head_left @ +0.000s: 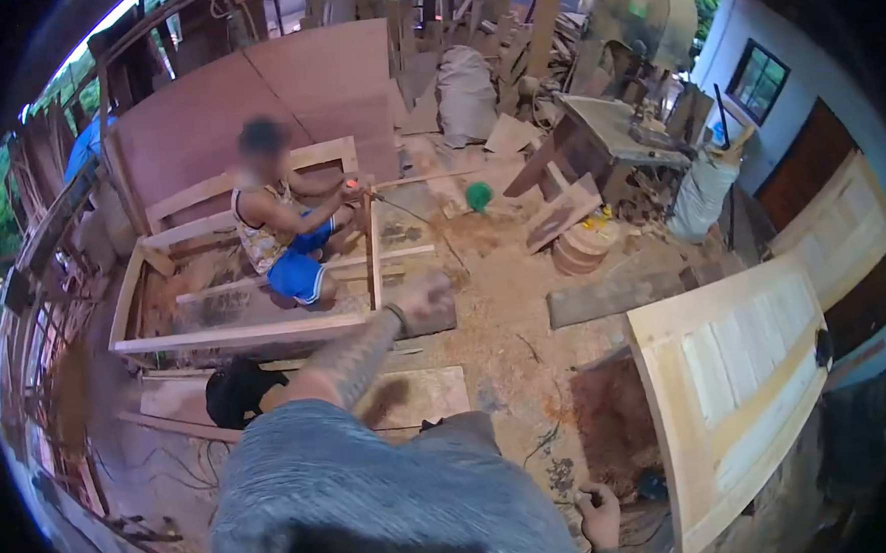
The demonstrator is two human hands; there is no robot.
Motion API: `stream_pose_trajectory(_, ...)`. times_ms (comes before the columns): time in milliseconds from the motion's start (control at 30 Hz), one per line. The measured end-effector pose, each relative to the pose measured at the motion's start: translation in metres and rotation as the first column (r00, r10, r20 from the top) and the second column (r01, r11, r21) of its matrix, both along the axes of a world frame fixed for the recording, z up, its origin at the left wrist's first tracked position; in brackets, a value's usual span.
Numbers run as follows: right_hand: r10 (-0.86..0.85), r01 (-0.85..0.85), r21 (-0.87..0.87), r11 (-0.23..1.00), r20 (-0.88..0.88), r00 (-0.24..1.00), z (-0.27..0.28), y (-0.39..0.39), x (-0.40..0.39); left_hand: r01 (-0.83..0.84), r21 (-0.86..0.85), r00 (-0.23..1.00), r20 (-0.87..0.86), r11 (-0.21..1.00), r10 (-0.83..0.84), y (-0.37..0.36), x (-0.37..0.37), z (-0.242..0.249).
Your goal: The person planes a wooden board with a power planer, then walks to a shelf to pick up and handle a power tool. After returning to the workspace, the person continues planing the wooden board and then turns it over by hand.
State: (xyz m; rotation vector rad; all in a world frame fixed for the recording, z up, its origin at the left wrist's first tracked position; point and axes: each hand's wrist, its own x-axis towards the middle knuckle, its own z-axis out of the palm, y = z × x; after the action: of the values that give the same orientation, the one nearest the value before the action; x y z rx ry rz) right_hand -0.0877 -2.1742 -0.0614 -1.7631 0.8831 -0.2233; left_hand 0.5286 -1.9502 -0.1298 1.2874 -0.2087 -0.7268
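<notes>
My left hand (426,295) reaches forward over the dusty floor, a dark band on its wrist. It is near the right end of a wooden frame (246,335); its fingers are blurred, and I cannot see anything in them. Low on the right, my right hand (600,514) hangs with loosely curled fingers, thumb apart, and nothing visible in it. Beside it leans a pale panelled wooden door (738,361), apart from the fingers as far as I can tell.
A co-worker (285,220) sits inside the frame, both hands at its right-hand bar around something orange. A sawdust-covered machine table (616,127), sacks (467,95), a round wooden block (587,246), a green object (478,197) and a plank (614,298) stand or lie ahead.
</notes>
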Motion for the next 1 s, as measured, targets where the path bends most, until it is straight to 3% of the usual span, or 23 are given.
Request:
stream_pose_trajectory(67,0.085,-0.087,-0.025,0.996,-0.079,0.993,0.044,-0.009,0.045,-0.259,-0.22,0.963,-0.134,0.941,0.234,0.028,0.042,0.032)
stream_pose_trajectory(133,0.202,-0.215,-0.109,0.971,-0.115,0.973,0.053,-0.034,0.077,-0.602,-0.261,0.792,-0.317,0.755,0.522,0.046,0.05,0.114)
stream_pose_trajectory(167,0.192,-0.192,0.002,0.981,-0.063,0.979,0.036,-0.051,0.088,-0.642,-0.316,0.764,-0.345,0.698,0.545,0.052,0.061,0.126)
stream_pose_trajectory(200,0.236,-0.238,-0.005,0.971,-0.109,0.966,0.025,-0.07,0.105,-0.68,-0.375,0.733,-0.376,0.63,0.567,0.057,0.073,0.135)
stream_pose_trajectory(267,0.308,-0.32,-0.021,0.947,-0.209,0.928,0.018,-0.104,0.135,-0.642,-0.513,0.766,-0.407,0.569,0.498,0.068,0.078,0.159)
stream_pose_trajectory(300,0.358,-0.375,-0.048,0.926,-0.209,0.91,0.08,-0.091,0.17,-0.675,-0.481,0.735,-0.371,0.559,0.567,0.068,0.087,0.155)
stream_pose_trajectory(400,0.51,-0.56,-0.228,0.796,-0.245,0.825,0.088,-0.13,0.222,-0.65,-0.569,0.748,-0.359,0.505,0.558,0.066,0.088,0.163)
stream_pose_trajectory(467,0.567,-0.62,-0.16,0.768,-0.279,0.775,0.081,-0.156,0.25,-0.756,-0.446,0.655,-0.51,0.48,0.557,0.064,0.075,0.178)
stream_pose_trajectory(533,0.637,-0.704,-0.183,0.686,-0.317,0.703,0.08,-0.178,0.279,-0.625,-0.573,0.773,-0.36,0.53,0.523,0.07,0.067,0.173)
stream_pose_trajectory(567,0.718,-0.747,-0.215,0.629,-0.206,0.665,0.077,-0.185,0.292,-0.629,-0.583,0.766,-0.357,0.513,0.534,0.072,0.064,0.172)
stream_pose_trajectory(633,0.76,-0.809,-0.16,0.565,-0.281,0.586,0.076,-0.2,0.318,-0.593,-0.653,0.779,-0.315,0.472,0.543,0.073,0.038,0.177)
stream_pose_trajectory(667,0.785,-0.84,-0.125,0.528,-0.305,0.539,0.074,-0.201,0.333,-0.356,-0.809,0.895,-0.151,0.468,0.419,0.082,0.034,0.162)
stream_pose_trajectory(733,0.866,-0.908,-0.048,0.416,-0.286,0.411,0.068,-0.201,0.363,-0.371,-0.826,0.9,-0.207,0.425,0.384,0.087,-0.003,0.17)
stream_pose_trajectory(867,0.98,-0.988,0.054,0.143,-0.148,0.134,0.058,-0.178,0.42,-0.337,-0.856,0.894,-0.161,0.391,0.418,0.078,-0.092,0.209)
stream_pose_trajectory(900,0.992,-0.996,0.078,0.037,-0.126,0.027,0.023,-0.183,0.439,-0.354,-0.844,0.875,-0.147,0.403,0.46,0.071,-0.115,0.22)
stream_pose_trajectory(1000,0.97,-0.975,0.004,-0.222,-0.103,-0.221,0.033,-0.142,0.471,-0.388,-0.823,0.837,-0.126,0.414,0.533,0.066,-0.173,0.235)
